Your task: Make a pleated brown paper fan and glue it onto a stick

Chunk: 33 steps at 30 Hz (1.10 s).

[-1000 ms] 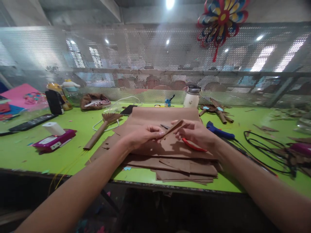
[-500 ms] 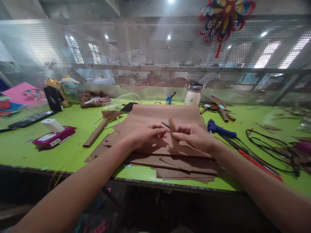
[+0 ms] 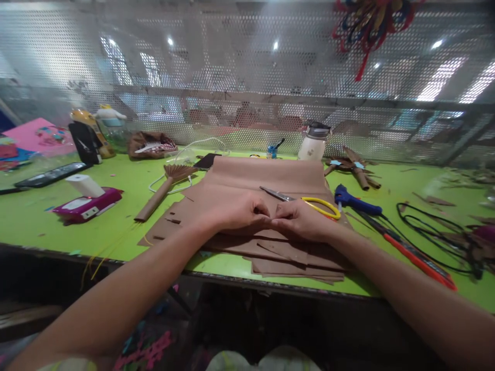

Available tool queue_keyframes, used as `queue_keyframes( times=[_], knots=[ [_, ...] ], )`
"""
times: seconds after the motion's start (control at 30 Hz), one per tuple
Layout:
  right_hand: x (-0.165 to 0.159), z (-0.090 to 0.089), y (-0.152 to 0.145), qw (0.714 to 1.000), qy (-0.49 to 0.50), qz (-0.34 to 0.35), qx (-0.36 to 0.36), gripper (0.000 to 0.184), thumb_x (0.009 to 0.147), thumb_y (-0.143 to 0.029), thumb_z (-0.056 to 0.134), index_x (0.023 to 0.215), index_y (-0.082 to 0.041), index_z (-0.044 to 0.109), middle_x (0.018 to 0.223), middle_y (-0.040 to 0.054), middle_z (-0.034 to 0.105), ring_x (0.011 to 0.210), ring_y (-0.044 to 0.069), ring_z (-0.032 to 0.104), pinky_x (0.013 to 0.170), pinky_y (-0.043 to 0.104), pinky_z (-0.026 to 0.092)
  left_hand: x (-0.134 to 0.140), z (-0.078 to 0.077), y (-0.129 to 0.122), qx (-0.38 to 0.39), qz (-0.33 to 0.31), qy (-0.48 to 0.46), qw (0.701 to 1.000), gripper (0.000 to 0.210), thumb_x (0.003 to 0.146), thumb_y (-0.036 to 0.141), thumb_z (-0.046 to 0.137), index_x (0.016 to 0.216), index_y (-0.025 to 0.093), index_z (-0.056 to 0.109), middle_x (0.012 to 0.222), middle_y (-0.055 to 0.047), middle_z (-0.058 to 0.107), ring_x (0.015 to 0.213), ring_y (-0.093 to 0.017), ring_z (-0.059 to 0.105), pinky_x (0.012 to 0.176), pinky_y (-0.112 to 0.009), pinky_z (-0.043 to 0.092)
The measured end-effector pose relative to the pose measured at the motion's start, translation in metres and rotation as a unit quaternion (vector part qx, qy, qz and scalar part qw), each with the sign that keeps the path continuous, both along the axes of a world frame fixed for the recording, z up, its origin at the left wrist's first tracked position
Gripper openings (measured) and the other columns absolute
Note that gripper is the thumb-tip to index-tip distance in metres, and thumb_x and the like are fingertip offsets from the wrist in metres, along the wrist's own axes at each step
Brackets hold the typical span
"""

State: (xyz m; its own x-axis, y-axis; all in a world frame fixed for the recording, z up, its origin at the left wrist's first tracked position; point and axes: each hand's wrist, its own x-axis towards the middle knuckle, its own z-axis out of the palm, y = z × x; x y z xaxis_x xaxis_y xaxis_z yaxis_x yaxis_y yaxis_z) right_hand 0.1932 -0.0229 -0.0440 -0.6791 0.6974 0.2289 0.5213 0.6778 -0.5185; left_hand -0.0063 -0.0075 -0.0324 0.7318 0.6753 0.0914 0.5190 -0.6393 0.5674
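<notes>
My left hand (image 3: 245,211) is closed in a pinch, its fingertips low over the brown paper sheets (image 3: 232,188). Facing it, my right hand (image 3: 299,219) is pinched too, and the fingertips of both nearly touch. Between them is a small strip of brown paper (image 3: 278,208), mostly hidden by the fingers. Just beyond my right hand lie scissors (image 3: 320,206) with yellow handles, blades pointing left on the paper.
A blue glue gun (image 3: 358,202) and a red-and-black tool (image 3: 419,260) lie right, beside a black cable (image 3: 425,226). Left are a pleated paper piece with a rolled stem (image 3: 154,200) and a purple device (image 3: 88,205). A bottle (image 3: 312,144) stands behind.
My left hand has closed and come to meet my right hand. The paper strip, upright in my right hand before, is now lower and mostly covered. The scissors show more fully.
</notes>
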Motion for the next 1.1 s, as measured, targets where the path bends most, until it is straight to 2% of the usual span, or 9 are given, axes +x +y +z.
queue_keyframes(
  times=[0.13,0.27,0.43,0.67,0.93,1.1],
  knots=[
    [-0.002,-0.006,0.002,0.999,0.019,-0.016,0.027,0.023,0.08,-0.029,0.052,0.07,-0.015,0.067,0.064,0.0005,0.057,0.059,0.009,0.049,0.059,0.021,0.036,0.001,0.0,-0.001,0.031,-0.005,0.036,0.999,0.027,0.077,0.035,0.05,0.081,0.016,0.067,0.065,-0.001,0.06,0.058,-0.01,0.047,0.056,-0.021,0.032],
    [-0.003,-0.009,0.002,0.998,0.014,-0.012,0.062,0.02,0.08,-0.025,0.052,0.071,-0.014,0.067,0.065,0.0016,0.057,0.057,0.009,0.048,0.057,0.021,0.036,0.003,-0.001,-0.001,0.068,-0.007,0.046,0.997,0.023,0.078,0.029,0.049,0.075,0.015,0.066,0.063,-0.001,0.058,0.056,-0.008,0.044,0.054,-0.02,0.031],
    [0.0,-0.01,0.004,0.993,0.002,0.02,0.116,0.018,0.08,-0.02,0.052,0.072,-0.015,0.068,0.066,0.0022,0.056,0.058,0.009,0.047,0.055,0.021,0.035,0.005,0.0,0.0,0.053,0.0,0.051,0.997,0.021,0.076,0.027,0.049,0.074,0.014,0.066,0.065,-0.001,0.059,0.059,-0.009,0.047,0.055,-0.02,0.032],
    [0.004,-0.013,0.007,0.991,-0.001,0.04,0.127,0.014,0.08,-0.017,0.052,0.079,-0.016,0.067,0.073,0.0035,0.06,0.064,0.01,0.051,0.06,0.022,0.039,0.002,0.0,0.0,0.045,0.018,0.059,0.997,0.013,0.071,0.017,0.05,0.072,0.014,0.063,0.069,-0.002,0.062,0.062,-0.01,0.05,0.056,-0.02,0.035],
    [0.007,-0.003,0.002,0.985,-0.082,0.034,0.147,0.017,0.08,-0.013,0.048,0.075,-0.014,0.064,0.073,0.0043,0.057,0.065,0.011,0.05,0.059,0.022,0.036,-0.002,0.008,-0.002,0.041,0.014,0.109,0.993,0.015,0.068,0.013,0.047,0.074,0.014,0.06,0.07,-0.001,0.061,0.062,-0.01,0.049,0.057,-0.021,0.034],
    [0.01,0.005,-0.001,0.981,-0.132,0.039,0.14,0.017,0.079,-0.011,0.047,0.074,-0.015,0.062,0.074,0.0044,0.056,0.067,0.012,0.049,0.06,0.022,0.034,-0.009,0.007,0.0,0.049,0.015,0.137,0.989,0.015,0.068,0.015,0.047,0.076,0.015,0.06,0.071,-0.001,0.06,0.062,-0.011,0.048,0.056,-0.022,0.032]
  ],
)
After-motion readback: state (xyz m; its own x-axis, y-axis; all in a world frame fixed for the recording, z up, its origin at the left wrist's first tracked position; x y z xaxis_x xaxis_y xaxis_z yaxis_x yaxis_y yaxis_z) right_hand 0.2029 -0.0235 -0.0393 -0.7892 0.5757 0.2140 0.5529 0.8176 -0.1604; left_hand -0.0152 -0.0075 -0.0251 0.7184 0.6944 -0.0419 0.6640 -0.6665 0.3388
